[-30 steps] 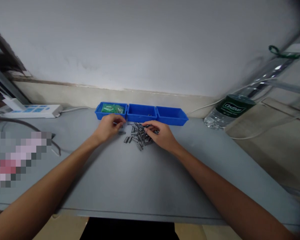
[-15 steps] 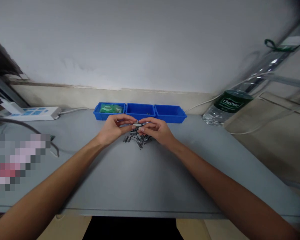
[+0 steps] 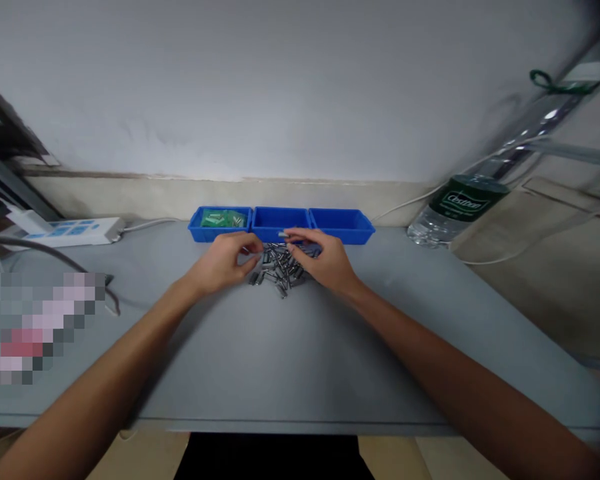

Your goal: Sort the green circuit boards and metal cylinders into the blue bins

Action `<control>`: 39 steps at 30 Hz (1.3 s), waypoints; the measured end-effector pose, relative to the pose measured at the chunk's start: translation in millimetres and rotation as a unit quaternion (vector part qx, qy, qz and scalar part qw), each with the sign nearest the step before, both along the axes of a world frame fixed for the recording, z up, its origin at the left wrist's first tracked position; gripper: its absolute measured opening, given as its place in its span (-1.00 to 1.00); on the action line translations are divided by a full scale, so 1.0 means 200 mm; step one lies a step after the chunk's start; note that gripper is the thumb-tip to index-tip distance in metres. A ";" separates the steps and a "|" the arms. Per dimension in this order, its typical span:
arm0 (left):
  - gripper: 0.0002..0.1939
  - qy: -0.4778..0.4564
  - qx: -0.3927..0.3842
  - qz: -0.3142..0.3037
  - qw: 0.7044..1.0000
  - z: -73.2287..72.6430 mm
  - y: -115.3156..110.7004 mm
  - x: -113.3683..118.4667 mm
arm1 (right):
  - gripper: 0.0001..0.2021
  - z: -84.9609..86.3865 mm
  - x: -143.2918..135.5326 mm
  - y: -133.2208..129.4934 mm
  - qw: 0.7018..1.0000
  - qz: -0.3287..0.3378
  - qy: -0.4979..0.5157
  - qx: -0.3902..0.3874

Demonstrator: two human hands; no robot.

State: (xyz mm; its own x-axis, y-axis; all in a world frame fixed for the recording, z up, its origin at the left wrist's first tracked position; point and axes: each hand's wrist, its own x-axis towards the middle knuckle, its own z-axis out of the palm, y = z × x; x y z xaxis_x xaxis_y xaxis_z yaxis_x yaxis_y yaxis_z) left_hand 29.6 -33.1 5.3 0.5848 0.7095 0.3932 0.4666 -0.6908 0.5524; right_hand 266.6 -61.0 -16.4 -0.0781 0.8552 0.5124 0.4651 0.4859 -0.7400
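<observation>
A loose pile of small, slim metal parts [image 3: 281,270] lies on the grey table before me. My right hand [image 3: 325,259] is above the pile's right side, its fingers closed on one small light-grey metal part [image 3: 283,235] that juts out at the fingertips. At the pile's left edge is my left hand [image 3: 226,261], with thumb and fingers curved and apart and nothing visible between them. Just behind my hands stand three joined blue bins: the left bin [image 3: 196,232] contains green packets and small metal pieces, then come the middle bin [image 3: 266,233] and the right bin [image 3: 350,235].
A white power strip [image 3: 87,231] with a plug and cables lies at the back left. A blurred-out pinkish item [image 3: 55,317] is at the left. At the back right, a large clear bottle [image 3: 450,210] with a green label leans beside a metal frame. A wall rises behind the bins.
My hands were together over the pile, both at a small metal part. They have since parted; the right has it near the middle bin, and the left has drawn off leftward.
</observation>
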 end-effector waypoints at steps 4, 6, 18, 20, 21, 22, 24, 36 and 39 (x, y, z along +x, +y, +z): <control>-0.72 0.169 0.031 -0.019 0.985 0.02 0.04 -0.09 | -0.48 -0.01 0.05 0.03 0.965 -0.115 -0.208 0.110; -0.69 0.204 0.023 -0.035 0.978 0.02 0.05 -0.10 | -0.45 -0.03 0.07 0.05 0.951 -0.130 -0.259 0.111; -0.65 0.199 0.030 -0.023 0.979 -0.02 0.07 -0.10 | -0.61 -0.08 0.09 0.07 0.942 -0.124 -0.278 0.139; -0.61 0.182 0.040 -0.019 0.982 -0.01 0.06 -0.09 | -0.66 -0.07 0.09 0.06 0.946 -0.114 -0.262 0.154; -0.61 0.166 0.043 -0.017 0.985 -0.01 0.06 -0.08 | -0.68 -0.07 0.08 0.05 0.948 -0.107 -0.252 0.160; -0.61 0.146 0.043 -0.015 0.988 -0.01 0.05 -0.08 | -0.69 -0.06 0.07 0.04 0.952 -0.096 -0.241 0.165; -0.66 0.093 0.033 -0.014 0.995 0.00 0.05 -0.06 | -0.72 -0.04 0.06 0.02 0.959 -0.068 -0.215 0.170; -0.71 -0.262 -0.217 -0.001 0.940 -0.01 -0.02 0.08 | -0.69 0.00 -0.03 -0.04 0.985 0.119 0.087 -0.086; -0.68 -0.278 -0.235 -0.011 0.931 -0.01 -0.03 0.09 | -0.68 -0.01 -0.03 -0.03 0.965 0.157 0.154 -0.141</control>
State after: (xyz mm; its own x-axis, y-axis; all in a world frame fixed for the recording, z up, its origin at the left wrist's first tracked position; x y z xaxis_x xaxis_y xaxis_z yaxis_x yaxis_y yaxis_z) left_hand 48.3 -39.7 3.1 0.3994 0.8703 0.2882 0.0073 -0.3174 0.9483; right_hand 260.7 -66.5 -18.1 -0.2366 0.9235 0.3021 0.0640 0.3250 -0.9435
